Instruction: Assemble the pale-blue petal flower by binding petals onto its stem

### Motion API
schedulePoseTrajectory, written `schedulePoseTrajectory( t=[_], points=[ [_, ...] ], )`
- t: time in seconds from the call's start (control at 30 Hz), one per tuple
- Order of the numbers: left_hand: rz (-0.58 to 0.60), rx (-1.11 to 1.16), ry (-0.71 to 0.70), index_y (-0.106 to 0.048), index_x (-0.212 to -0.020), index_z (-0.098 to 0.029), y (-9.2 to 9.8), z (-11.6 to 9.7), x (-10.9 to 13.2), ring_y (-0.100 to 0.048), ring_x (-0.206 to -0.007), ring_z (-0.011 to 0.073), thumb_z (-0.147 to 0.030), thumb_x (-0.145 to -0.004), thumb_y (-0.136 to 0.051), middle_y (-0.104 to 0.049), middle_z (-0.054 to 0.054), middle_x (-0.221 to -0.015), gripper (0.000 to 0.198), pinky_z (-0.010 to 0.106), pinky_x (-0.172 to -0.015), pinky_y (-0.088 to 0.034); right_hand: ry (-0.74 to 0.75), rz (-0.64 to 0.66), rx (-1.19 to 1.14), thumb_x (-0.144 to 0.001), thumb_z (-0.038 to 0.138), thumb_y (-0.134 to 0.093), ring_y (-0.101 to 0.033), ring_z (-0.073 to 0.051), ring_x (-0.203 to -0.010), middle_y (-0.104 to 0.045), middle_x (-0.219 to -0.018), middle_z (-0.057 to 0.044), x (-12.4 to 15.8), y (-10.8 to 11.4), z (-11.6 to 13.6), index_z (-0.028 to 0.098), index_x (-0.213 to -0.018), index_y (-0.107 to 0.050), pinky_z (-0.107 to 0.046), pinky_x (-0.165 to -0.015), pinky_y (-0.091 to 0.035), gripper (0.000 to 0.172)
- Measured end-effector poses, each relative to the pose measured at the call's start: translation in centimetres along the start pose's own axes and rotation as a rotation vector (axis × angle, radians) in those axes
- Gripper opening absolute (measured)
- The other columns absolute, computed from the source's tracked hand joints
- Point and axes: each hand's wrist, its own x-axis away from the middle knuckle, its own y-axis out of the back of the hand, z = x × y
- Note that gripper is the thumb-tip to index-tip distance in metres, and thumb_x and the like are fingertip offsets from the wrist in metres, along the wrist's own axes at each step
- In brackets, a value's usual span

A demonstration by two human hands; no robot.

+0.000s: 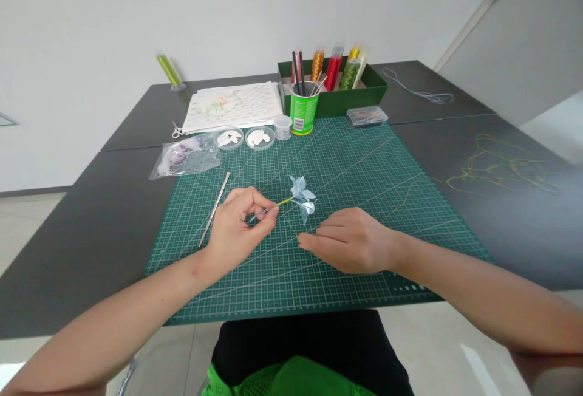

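My left hand [243, 223] pinches the stem of a pale blue artificial flower [301, 194] between thumb and fingertips. The upper stem is wrapped in yellow-green thread, and bare wire ends stick out behind the fingers. To the right, my right hand [350, 239] is closed with thumb against the curled fingers. A thin thread seems to run from the stem towards it, and another faint strand trails off to its right. Both hands are over the green cutting mat [255, 286]. A slim metal tool [215, 209] lies just left of my left hand.
Across the back stand a green can [303, 110] of sticks, a dark green box [334, 103] of thread spools, and a clear case [367, 116]. Two dishes of white petals, a plastic bag [186, 156] and paper sheets [234, 107] lie left. Loose green threads [496, 168] spread at right.
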Motion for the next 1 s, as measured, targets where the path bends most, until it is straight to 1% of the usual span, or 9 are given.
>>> schedulePoseTrajectory(
  t=[0.13,0.27,0.4,0.5,0.67,0.83,0.93,1.0],
  points=[
    [0.09,-0.047,-0.054,-0.06,-0.074,-0.021,-0.4,0.4,-0.1,-0.057,-0.06,0.0111,-0.019,-0.086,-0.062,-0.057,-0.007,-0.059,0.012,0.029,-0.076,-0.047,0.031,-0.009,0.025,-0.097,0.012,-0.047,-0.049,-0.009,-0.047,-0.059,-0.057,0.005,-0.2,0.5,0.2,0.011,-0.1,-0.058,-0.027,-0.044,-0.034,0.011],
    [0.228,-0.014,-0.119,-0.059,-0.076,-0.021,-0.9,0.7,0.1,-0.056,-0.06,0.01,-0.017,-0.086,-0.061,-0.056,-0.008,-0.061,0.01,0.03,-0.082,-0.046,0.029,-0.07,0.05,-0.097,0.013,-0.049,-0.051,-0.008,-0.048,-0.061,-0.058,0.005,-0.2,0.7,0.2,0.013,-0.103,-0.058,-0.025,-0.045,-0.036,0.011],
    [0.371,0.086,-0.181,-0.056,-0.08,-0.02,-1.2,0.5,0.7,-0.053,-0.057,0.0075,-0.015,-0.087,-0.06,-0.053,-0.01,-0.061,0.01,0.03,-0.086,-0.044,-0.052,-0.151,0.061,-0.095,0.014,-0.056,-0.055,-0.007,-0.051,-0.065,-0.063,0.004,0.1,1.0,-0.3,0.014,-0.108,-0.059,-0.023,-0.049,-0.042,0.013],
    [0.459,0.173,-0.205,-0.056,-0.079,-0.02,-1.3,0.0,1.3,-0.05,-0.054,0.0055,-0.012,-0.086,-0.06,-0.05,-0.011,-0.06,0.011,0.03,-0.091,-0.042,-0.129,-0.188,0.015,-0.094,0.013,-0.057,-0.059,-0.008,-0.055,-0.068,-0.066,0.002,0.3,1.1,-0.8,0.013,-0.107,-0.062,-0.023,-0.051,-0.046,0.013],
    [0.478,0.267,-0.21,-0.055,-0.079,-0.02,-1.2,-0.6,1.7,-0.049,-0.053,0.0047,-0.011,-0.084,-0.062,-0.05,-0.012,-0.06,0.013,0.03,-0.092,-0.042,-0.221,-0.198,-0.063,-0.094,0.017,-0.061,-0.066,-0.007,-0.058,-0.073,-0.071,0.001,0.1,0.7,-1.1,0.014,-0.098,-0.066,-0.019,-0.055,-0.05,0.007],
    [0.468,0.324,-0.216,-0.055,-0.078,-0.02,-1.1,-0.8,1.7,-0.048,-0.052,0.004,-0.012,-0.084,-0.063,-0.051,-0.012,-0.06,0.013,0.03,-0.09,-0.043,-0.298,-0.174,-0.13,-0.095,0.022,-0.06,-0.071,-0.008,-0.065,-0.078,-0.08,0.0,0.1,0.1,-1.4,0.017,-0.093,-0.069,-0.017,-0.059,-0.054,0.01],
    [0.45,0.346,-0.212,-0.054,-0.077,-0.02,-1.0,-1.1,1.7,-0.048,-0.051,0.0045,-0.011,-0.084,-0.063,-0.051,-0.012,-0.058,0.014,0.03,-0.086,-0.045,-0.341,-0.142,-0.178,-0.095,0.024,-0.061,-0.072,-0.01,-0.067,-0.078,-0.081,-0.001,0.2,-0.3,-1.6,0.016,-0.092,-0.069,-0.017,-0.059,-0.052,0.012],
    [0.422,0.354,-0.211,-0.054,-0.075,-0.021,-0.9,-1.3,1.6,-0.049,-0.052,0.0056,-0.011,-0.083,-0.063,-0.052,-0.011,-0.057,0.015,0.03,-0.083,-0.046,-0.37,-0.106,-0.202,-0.096,0.024,-0.061,-0.07,-0.009,-0.063,-0.076,-0.077,-0.001,0.3,-0.6,-1.7,0.015,-0.092,-0.069,-0.017,-0.056,-0.048,0.014]
  ],
)
